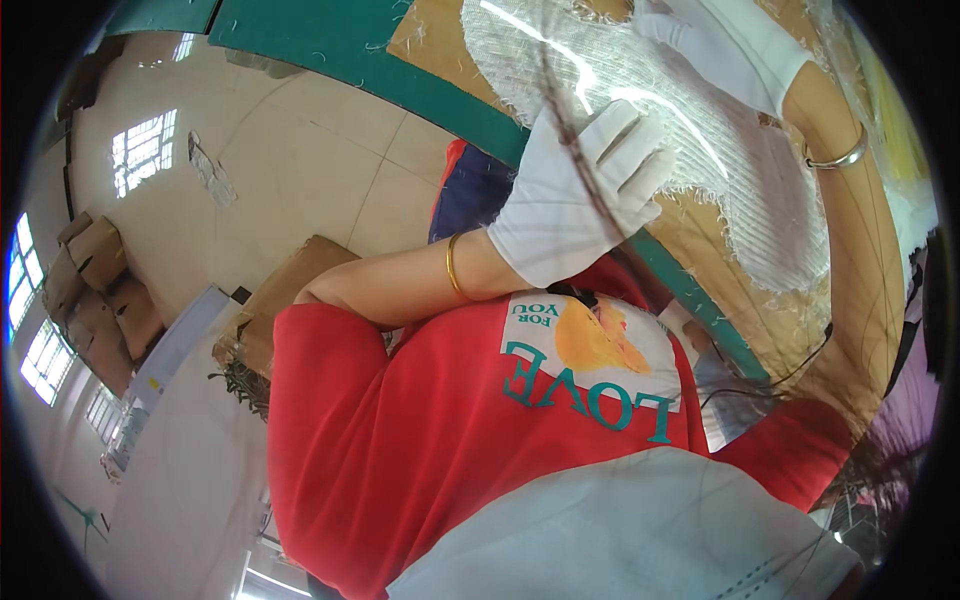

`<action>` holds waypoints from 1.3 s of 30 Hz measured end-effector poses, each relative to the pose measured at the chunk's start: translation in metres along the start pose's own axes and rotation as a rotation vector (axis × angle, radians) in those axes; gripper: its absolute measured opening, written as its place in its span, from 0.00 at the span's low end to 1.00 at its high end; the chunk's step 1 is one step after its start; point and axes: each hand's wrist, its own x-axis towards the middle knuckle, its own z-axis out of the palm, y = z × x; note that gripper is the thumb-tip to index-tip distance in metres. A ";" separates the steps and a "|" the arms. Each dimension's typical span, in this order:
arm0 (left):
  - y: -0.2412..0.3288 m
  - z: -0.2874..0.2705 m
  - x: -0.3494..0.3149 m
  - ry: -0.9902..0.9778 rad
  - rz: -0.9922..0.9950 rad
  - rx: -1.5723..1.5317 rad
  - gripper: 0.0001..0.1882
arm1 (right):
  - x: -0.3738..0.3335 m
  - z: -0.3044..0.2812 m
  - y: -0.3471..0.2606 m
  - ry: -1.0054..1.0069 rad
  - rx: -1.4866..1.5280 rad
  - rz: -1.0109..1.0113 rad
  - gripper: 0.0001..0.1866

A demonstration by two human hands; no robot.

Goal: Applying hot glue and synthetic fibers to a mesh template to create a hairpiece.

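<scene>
White fabric [700, 150], upper right of the frame, spread on brown cardboard [430, 40], which sits on the green worktop [300, 40]. My left hand [585, 190] is over the fabric's left part, fingers loosely spread and a bit bent, nothing visibly grasped. My right hand [740, 50] is on or just above it near the top edge; fingers cut off by the frame, so can't tell if it grips.

Risks, my guess: edge is frayed, so a glove snagging a loose thread could unravel it. Uneven pressure could ruck it or slide it off the cardboard. Hair [566, 130] hanging across the view could hide an edge.

Materials: fabric ribbed, soft-looking, curvy outline, fuzzy threads round the rim, bright light streaks on top. Gloves white, thin, lightly wrinkled. Cardboard flat and matt, worktop smooth with lint bits. Gold bangle [452, 268] left wrist, wider silver bangle [848, 155] right. Red top [400, 450] mid-frame, smooth cloth. Pale tiled floor [320, 130] upper left; creased brown box [110, 290] far left.
</scene>
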 end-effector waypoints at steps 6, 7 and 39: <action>-0.006 -0.003 -0.002 0.018 -0.002 0.030 0.22 | 0.021 -0.023 -0.086 -0.023 -0.167 0.806 0.16; -0.005 -0.004 0.002 -0.001 0.016 0.025 0.22 | 0.006 -0.018 -0.078 -0.027 -0.425 0.613 0.17; -0.021 0.007 0.026 -0.048 0.035 0.216 0.19 | -0.469 -0.009 -0.086 0.495 -0.683 1.795 0.34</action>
